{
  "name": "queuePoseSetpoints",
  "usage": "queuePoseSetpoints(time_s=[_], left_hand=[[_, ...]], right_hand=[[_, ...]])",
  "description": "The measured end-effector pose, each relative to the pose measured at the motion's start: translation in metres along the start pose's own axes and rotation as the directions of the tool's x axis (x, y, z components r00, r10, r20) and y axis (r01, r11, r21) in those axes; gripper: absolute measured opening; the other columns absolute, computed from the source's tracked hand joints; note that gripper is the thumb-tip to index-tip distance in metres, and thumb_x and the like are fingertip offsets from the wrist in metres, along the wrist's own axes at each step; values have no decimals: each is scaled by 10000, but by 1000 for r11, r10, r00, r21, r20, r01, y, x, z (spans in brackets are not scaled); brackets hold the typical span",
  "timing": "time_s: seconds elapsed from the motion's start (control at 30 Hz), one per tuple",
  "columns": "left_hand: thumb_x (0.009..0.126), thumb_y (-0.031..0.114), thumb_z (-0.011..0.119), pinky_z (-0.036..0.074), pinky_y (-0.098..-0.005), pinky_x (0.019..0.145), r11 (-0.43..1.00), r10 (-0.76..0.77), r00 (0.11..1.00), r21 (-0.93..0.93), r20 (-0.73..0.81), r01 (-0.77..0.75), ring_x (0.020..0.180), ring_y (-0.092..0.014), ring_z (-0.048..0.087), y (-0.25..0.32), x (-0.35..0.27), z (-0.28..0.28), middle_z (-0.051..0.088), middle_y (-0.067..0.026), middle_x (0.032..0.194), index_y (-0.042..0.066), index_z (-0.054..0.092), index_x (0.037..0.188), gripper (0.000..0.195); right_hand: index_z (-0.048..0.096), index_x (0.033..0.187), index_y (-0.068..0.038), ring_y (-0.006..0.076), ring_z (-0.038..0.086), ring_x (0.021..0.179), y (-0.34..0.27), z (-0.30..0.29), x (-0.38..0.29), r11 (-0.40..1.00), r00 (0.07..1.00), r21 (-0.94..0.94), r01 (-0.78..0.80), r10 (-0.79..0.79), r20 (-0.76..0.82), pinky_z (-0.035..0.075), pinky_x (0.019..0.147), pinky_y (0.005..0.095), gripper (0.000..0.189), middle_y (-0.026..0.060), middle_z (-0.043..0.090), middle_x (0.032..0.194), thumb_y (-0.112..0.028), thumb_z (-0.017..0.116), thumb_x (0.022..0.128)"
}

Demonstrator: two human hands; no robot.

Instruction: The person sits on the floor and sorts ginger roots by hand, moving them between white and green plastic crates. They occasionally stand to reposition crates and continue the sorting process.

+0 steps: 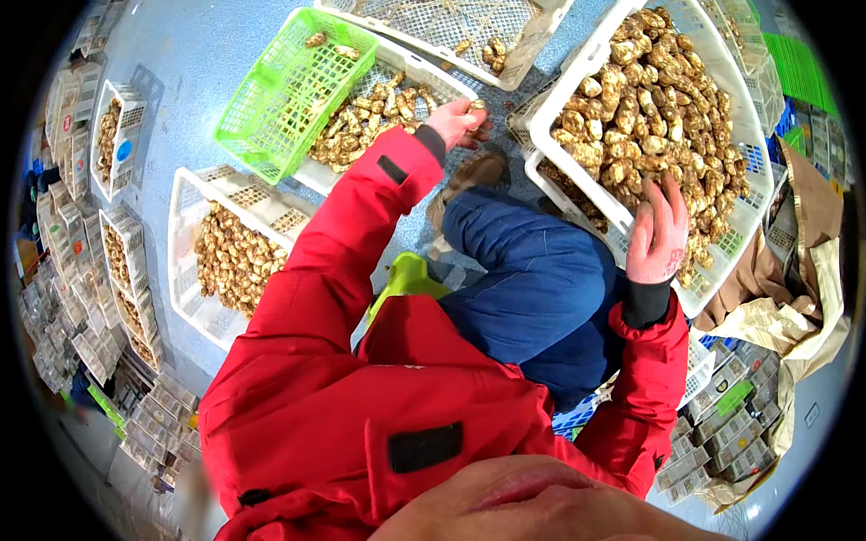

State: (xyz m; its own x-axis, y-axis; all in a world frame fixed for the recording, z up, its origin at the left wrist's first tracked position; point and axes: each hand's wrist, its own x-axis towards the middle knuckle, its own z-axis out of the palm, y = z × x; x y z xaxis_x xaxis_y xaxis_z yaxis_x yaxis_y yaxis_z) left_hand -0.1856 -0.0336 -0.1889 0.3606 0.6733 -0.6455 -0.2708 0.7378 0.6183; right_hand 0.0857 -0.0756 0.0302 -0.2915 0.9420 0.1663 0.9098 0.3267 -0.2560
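Note:
My left hand (460, 124) is raised over the right corner of a white plastic crate (450, 78), its fingers around a small brown-and-cream tuber (477, 105). Many similar tubers lie in that crate, and a green basket (298, 95) holding a few pieces rests across its left part. My right hand (656, 233) reaches over the near edge of a larger white crate (582, 186). Its fingertips touch the heap of knobby tubers (649, 115) inside, with the fingers somewhat spread and no piece visibly gripped.
Another white crate of tubers (237, 260) stands at left. At the top, a mesh-bottomed crate (446, 27) holds a few pieces. Beneath the large crate is another filled crate (575, 196). Between my arms are a green stool (404, 280) and my bent leg (528, 270). Brown sacking (751, 284) lies right.

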Motion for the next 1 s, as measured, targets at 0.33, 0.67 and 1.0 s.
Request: queuePoseSetpoints(time_s=[0.33,0.67,1.0], left_hand=[[742,5,557,511,-351,603,958,193,942,261,-275,-119,781,-213,589,31,180,-56,565,-149,858,-46,425,1094,380],[714,217,568,366,-363,902,-663,76,956,730,285,-165,1108,-211,422,24,322,-54,440,-23,1174,272,563,1017,308],[755,178,543,417,-353,855,-470,52,953,849,298,-240,1030,-186,505,23,335,-73,521,-48,1111,230,596,1016,271]], right_hand=[[551,1028,-16,324,490,1015,-7,-3,6,996,992,40,-75,71,100,358,883,373,361,169,517,1106,-34,442,684],[542,973,34,342,496,975,-3,2,7,988,976,22,-151,146,165,350,866,389,320,211,520,1068,-121,427,718],[541,978,32,351,511,945,-4,2,5,991,980,13,-137,133,145,363,848,399,324,223,529,1047,-132,429,722]])
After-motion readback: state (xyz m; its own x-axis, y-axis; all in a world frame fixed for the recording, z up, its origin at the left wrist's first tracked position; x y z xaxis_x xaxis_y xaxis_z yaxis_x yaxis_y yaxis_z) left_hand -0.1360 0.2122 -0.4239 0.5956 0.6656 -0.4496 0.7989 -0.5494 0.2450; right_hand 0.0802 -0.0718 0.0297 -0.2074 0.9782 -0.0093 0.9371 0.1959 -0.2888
